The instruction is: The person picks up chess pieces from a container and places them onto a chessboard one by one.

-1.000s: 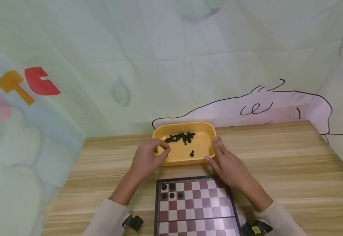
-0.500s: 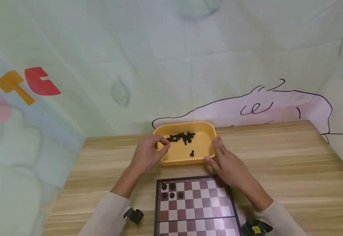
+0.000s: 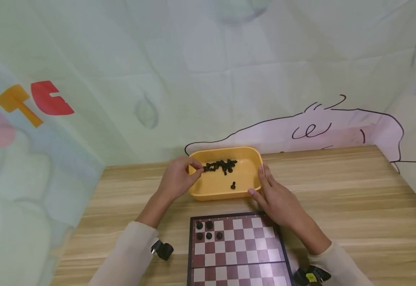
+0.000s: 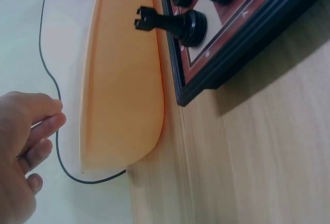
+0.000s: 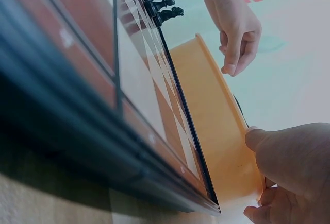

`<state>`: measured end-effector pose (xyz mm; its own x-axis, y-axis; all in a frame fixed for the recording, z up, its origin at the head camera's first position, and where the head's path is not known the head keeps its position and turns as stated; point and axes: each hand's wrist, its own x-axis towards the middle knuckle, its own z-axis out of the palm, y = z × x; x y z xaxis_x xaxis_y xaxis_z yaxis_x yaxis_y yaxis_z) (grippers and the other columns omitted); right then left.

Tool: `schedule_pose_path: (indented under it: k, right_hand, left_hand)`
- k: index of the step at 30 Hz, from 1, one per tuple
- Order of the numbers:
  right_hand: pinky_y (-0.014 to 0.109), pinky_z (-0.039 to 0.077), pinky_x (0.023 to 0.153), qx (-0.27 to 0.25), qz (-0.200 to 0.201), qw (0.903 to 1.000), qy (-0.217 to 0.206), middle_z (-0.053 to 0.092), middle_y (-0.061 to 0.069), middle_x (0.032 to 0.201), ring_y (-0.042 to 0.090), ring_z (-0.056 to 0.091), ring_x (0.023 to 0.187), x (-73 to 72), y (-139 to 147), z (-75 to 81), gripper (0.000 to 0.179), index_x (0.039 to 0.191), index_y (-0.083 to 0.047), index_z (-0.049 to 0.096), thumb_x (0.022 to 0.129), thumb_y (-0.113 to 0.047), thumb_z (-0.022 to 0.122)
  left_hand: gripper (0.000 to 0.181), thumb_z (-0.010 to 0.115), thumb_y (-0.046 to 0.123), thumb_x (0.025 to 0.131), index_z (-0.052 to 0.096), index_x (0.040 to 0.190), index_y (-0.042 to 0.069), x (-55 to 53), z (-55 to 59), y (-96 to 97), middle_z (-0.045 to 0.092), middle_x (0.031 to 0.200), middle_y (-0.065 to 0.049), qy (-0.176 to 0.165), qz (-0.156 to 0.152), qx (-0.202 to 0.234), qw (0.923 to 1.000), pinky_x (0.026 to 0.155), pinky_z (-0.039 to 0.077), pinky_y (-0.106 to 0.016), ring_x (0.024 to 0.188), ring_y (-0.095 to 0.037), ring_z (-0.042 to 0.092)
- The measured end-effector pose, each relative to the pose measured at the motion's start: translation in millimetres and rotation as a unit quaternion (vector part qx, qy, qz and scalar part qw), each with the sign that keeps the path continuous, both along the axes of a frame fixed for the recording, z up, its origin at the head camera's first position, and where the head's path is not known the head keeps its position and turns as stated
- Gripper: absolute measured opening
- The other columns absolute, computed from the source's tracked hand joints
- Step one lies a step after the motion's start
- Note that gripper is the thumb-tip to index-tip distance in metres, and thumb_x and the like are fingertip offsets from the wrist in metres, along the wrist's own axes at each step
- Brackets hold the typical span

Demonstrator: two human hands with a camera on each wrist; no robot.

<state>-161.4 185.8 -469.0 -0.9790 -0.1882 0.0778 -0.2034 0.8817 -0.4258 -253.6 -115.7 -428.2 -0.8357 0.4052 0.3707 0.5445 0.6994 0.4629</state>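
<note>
A yellow tray [image 3: 243, 194] holds a pile of small black chess pieces [image 3: 221, 165], with one chess piece [image 3: 233, 185] lying apart near its front. My left hand [image 3: 176, 178] reaches over the tray's left side, thumb and index tips close together at the left end of the pile. I cannot tell whether a piece is between them; the left wrist view shows the curled fingers [image 4: 44, 123] but hides the thumb. My right hand [image 3: 279, 200] grips the tray's right end, thumb at the front corner and fingers along the side.
In front of the tray lies a red-and-white chessboard [image 3: 236, 247]. Several black pieces stand at its far left corner, including a rook [image 4: 178, 26]. The wooden table [image 3: 354, 190] ends behind the tray at a printed cloth backdrop [image 3: 200, 79].
My left hand has moved slightly up toward the pile, and its fingertips have drawn closer together. The tray's left end has shifted slightly right. My right hand keeps its hold on the tray.
</note>
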Motion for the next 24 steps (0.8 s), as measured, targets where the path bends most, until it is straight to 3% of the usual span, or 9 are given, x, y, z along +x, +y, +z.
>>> schedule_pose_path:
  k: [12, 19, 24]
  right_hand:
    - [0.062, 0.047, 0.117, 0.000, -0.001, 1.0000, 0.000, 0.012, 0.025, 0.176, 0.047, 0.041, 0.152, -1.1, 0, 0.1, 0.083, 0.167, 0.002, 0.016, 0.112, -0.052, 0.046]
    - [0.061, 0.046, 0.119, -0.001, -0.004, 1.0000, -0.001, 0.011, 0.024, 0.176, 0.046, 0.038, 0.153, -0.5, -1, 0.6, 0.084, 0.168, 0.001, 0.015, 0.112, -0.053, 0.045]
    - [0.062, 0.046, 0.119, 0.001, -0.006, 1.0000, -0.003, 0.011, 0.024, 0.176, 0.046, 0.039, 0.153, 0.5, -1, 0.5, 0.084, 0.168, 0.001, 0.014, 0.112, -0.054, 0.045]
  left_hand:
    - [0.006, 0.081, 0.013, 0.093, 0.082, 0.095, 0.008, -18.5, -1.1, 1.8, 0.082, 0.093, -0.006, 0.000, 0.013, -0.032, 0.9994, 0.067, 0.057, -0.036, 0.076, -0.025, 0.068]
    - [0.010, 0.080, 0.016, 0.094, 0.082, 0.097, 0.007, -28.7, -1.3, 6.6, 0.082, 0.095, -0.007, -0.023, 0.030, -0.057, 0.9977, 0.084, 0.062, -0.045, 0.095, -0.031, 0.075]
    - [0.010, 0.080, 0.019, 0.095, 0.082, 0.097, 0.010, -36.8, -1.6, 13.7, 0.082, 0.097, -0.004, -0.032, 0.043, -0.090, 0.9945, 0.083, 0.062, -0.042, 0.094, -0.027, 0.074]
